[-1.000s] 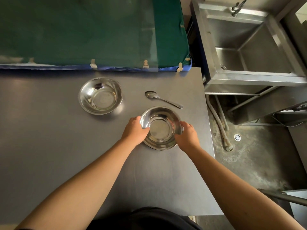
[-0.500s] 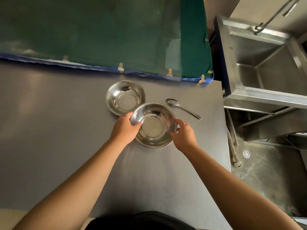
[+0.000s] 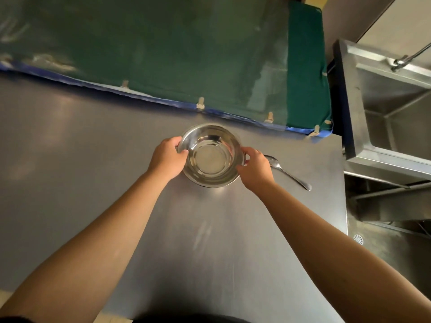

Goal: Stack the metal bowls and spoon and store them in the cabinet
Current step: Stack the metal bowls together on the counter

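Note:
A shiny metal bowl point(image 3: 211, 157) is held over the grey table, and it covers the second bowl, of which only a thin rim shows under its near edge point(image 3: 210, 185). My left hand point(image 3: 168, 156) grips the bowl's left rim and my right hand point(image 3: 254, 167) grips its right rim. A metal spoon point(image 3: 288, 172) lies on the table just right of my right hand, with its bowl end partly behind my knuckles and its handle pointing right and toward me.
The grey table point(image 3: 93, 171) ends at a right edge near the spoon. A green cloth-covered board point(image 3: 186, 54) runs along the table's far side. A steel sink point(image 3: 391, 117) stands to the right, with a floor drain point(image 3: 358, 238) below.
Both hands carried the near bowl away from me and leftward, from beside the far bowl to on top of it. The spoon has not moved.

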`<state>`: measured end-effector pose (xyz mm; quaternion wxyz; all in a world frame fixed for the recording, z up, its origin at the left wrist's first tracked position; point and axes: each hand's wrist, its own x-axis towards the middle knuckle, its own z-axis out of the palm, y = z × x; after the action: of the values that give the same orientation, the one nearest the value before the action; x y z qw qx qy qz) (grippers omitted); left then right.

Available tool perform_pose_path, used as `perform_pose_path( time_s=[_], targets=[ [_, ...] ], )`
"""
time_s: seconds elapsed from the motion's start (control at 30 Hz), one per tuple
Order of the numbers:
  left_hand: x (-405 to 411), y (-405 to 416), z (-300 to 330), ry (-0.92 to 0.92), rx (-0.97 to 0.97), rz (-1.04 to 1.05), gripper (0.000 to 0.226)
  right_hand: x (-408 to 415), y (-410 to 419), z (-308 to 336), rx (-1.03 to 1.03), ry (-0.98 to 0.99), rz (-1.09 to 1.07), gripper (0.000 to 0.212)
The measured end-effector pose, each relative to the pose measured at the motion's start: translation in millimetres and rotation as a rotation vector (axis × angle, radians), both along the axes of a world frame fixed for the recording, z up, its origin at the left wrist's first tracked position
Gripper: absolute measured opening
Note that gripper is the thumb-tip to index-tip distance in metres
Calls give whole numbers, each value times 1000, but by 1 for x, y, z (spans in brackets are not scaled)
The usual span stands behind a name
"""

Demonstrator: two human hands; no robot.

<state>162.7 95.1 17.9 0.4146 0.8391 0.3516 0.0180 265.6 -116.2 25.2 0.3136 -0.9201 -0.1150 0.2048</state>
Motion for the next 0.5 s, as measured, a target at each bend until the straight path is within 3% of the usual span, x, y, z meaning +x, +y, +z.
perform_pose_path(
  time_s=[0.3,0.5],
  targets=[
    [27,21,-15,67,13,-46,24,24,29,-20,-76,33,14,57],
    [30,21,-28,88,16,-56,27,27,32,-28,-113,20,52,43]
  ],
)
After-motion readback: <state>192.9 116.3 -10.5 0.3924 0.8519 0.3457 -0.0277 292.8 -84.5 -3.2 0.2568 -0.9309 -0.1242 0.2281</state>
